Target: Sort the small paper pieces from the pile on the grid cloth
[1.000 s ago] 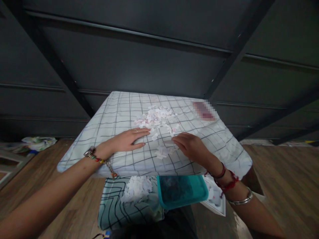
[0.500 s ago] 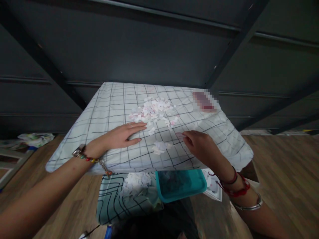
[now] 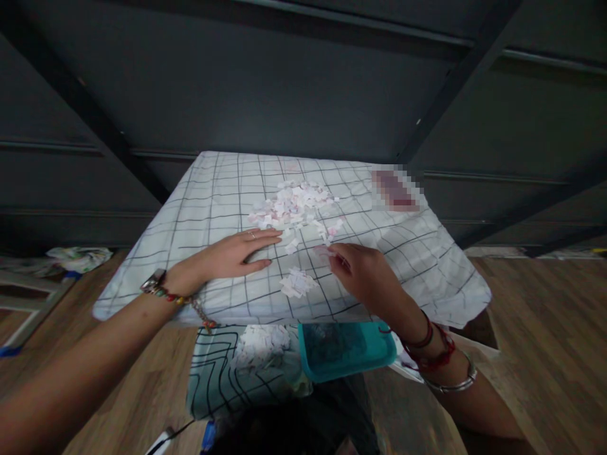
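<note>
My left hand (image 3: 241, 253) lies flat on the checked white cloth (image 3: 203, 196), fingers stretched out, its fingertips at the near edge of a pile of small paper pieces (image 3: 296, 203). My right hand (image 3: 358, 272) is closed in a pinch, with a pale pinkish slip of paper (image 3: 322, 251) showing at its fingertips. Between the hands and closer to me sits a smaller heap of white paper pieces (image 3: 298, 282). A few loose pieces (image 3: 333, 229) lie just beyond my right fingertips.
A blurred-out reddish flat object (image 3: 396, 191) lies at the table's far right. Below the front edge are a teal plastic tub (image 3: 348, 374), a patterned green cloth (image 3: 208, 385) and more paper pieces on it (image 3: 263, 346). A dark panelled wall (image 3: 303, 82) stands behind the table.
My right hand has moved left, carrying the pinkish slip closer to the loose pieces. My left hand stays flat in about the same place. The view has shifted slightly.
</note>
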`<state>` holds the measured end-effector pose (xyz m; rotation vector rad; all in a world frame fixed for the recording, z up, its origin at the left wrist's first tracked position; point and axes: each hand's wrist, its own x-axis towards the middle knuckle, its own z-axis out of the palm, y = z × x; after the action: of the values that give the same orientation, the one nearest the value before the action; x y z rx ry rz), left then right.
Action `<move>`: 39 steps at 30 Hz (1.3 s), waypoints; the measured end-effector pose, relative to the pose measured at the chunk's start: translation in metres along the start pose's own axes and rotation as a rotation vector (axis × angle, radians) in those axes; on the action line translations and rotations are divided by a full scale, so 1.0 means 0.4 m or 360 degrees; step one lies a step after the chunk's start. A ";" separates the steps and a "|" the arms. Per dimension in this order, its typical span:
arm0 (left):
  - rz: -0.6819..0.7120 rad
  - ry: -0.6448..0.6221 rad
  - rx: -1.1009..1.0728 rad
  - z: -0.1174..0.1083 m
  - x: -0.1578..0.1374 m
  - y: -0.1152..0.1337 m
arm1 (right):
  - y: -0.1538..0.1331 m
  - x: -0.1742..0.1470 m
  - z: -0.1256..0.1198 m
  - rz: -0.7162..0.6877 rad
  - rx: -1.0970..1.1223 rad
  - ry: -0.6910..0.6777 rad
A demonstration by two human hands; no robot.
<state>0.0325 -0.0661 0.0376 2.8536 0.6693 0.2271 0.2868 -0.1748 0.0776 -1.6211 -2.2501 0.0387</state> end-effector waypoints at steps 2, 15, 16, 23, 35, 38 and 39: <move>0.0001 -0.0005 0.0005 0.000 -0.001 0.000 | 0.003 -0.010 0.002 0.0053 -0.0031 -0.0049; -0.0043 -0.0096 0.0020 -0.017 -0.015 0.006 | -0.049 0.022 0.017 -0.0100 -0.0090 -0.0086; -0.0047 -0.0115 0.0022 -0.021 -0.020 0.008 | -0.048 0.022 0.019 -0.0130 -0.0124 -0.0094; -0.0095 -0.0122 0.0080 -0.027 -0.084 0.014 | -0.107 -0.004 0.034 -0.0504 -0.0187 -0.0183; -0.0138 -0.0075 0.0110 -0.024 -0.136 0.017 | -0.199 -0.045 0.025 -0.0771 -0.0104 -0.0215; -0.0147 -0.0071 0.0103 -0.025 -0.137 0.022 | -0.175 -0.040 0.012 -0.0690 -0.0074 -0.0134; -0.0155 -0.0074 0.0098 -0.027 -0.137 0.024 | -0.159 -0.034 0.007 -0.0640 -0.0062 -0.0093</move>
<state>-0.0142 -0.0976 0.0446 2.8652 0.8169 0.1270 0.2317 -0.2082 0.0860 -1.1698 -2.5928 -0.0623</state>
